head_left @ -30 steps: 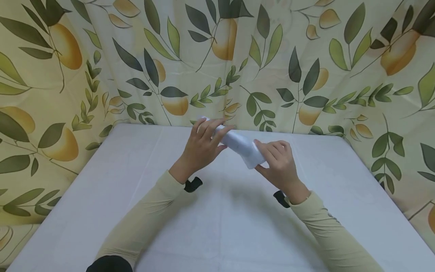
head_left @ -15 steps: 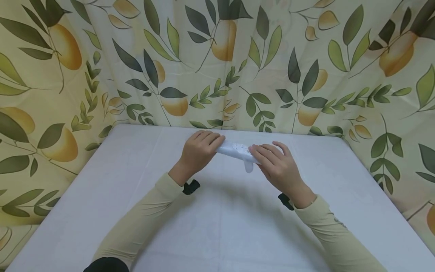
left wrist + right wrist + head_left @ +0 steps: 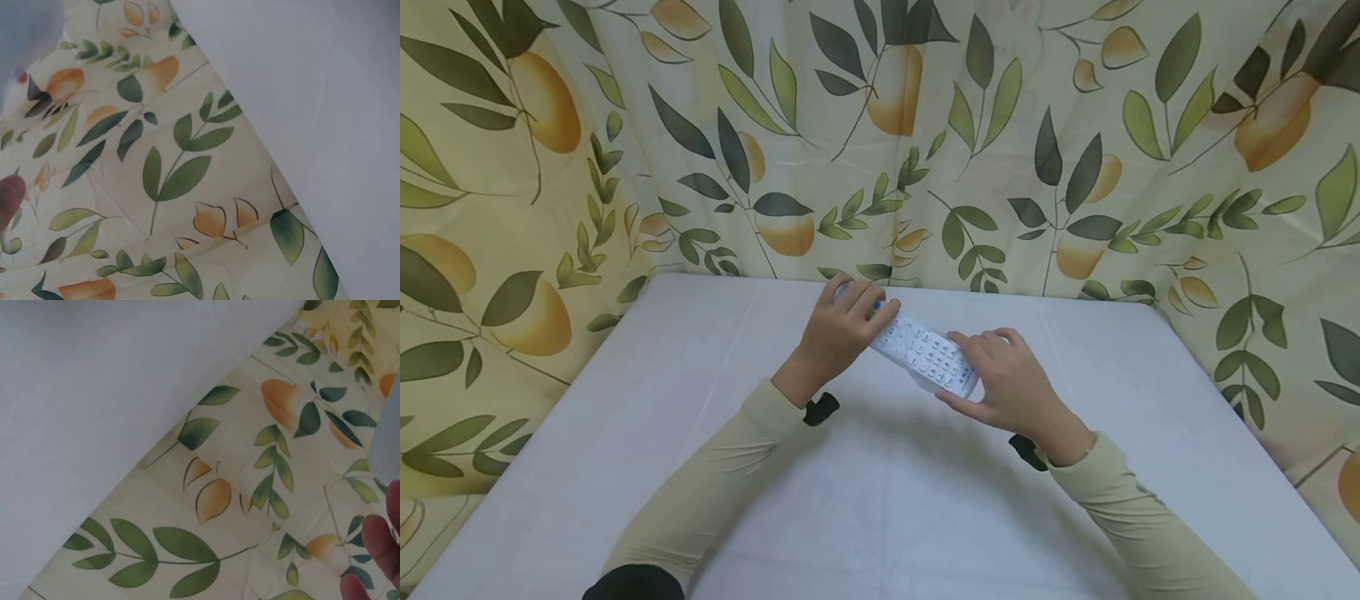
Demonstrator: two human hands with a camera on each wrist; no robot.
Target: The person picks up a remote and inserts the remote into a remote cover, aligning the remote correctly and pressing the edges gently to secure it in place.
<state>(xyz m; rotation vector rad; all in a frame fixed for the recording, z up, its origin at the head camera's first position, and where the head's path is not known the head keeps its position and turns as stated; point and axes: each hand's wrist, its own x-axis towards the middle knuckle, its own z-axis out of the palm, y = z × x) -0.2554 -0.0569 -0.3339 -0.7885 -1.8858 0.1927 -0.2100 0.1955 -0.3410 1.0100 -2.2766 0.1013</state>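
White remote (image 3: 925, 350) gripped by both hands, left (image 3: 842, 329), right (image 3: 1007, 383), above table (image 3: 662, 375) before leaf-print curtain (image 3: 1075, 125).

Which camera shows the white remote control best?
The head view: the remote control lies button side up, the left hand and the right hand gripping its ends. Each wrist view shows at most a blurred pale edge, plus curtain and tabletop.

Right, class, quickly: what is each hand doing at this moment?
Left hand: fingers curled round the far end of the long white plastic remote control, holding it.
Right hand: grips the remote's near end, buttons facing up.
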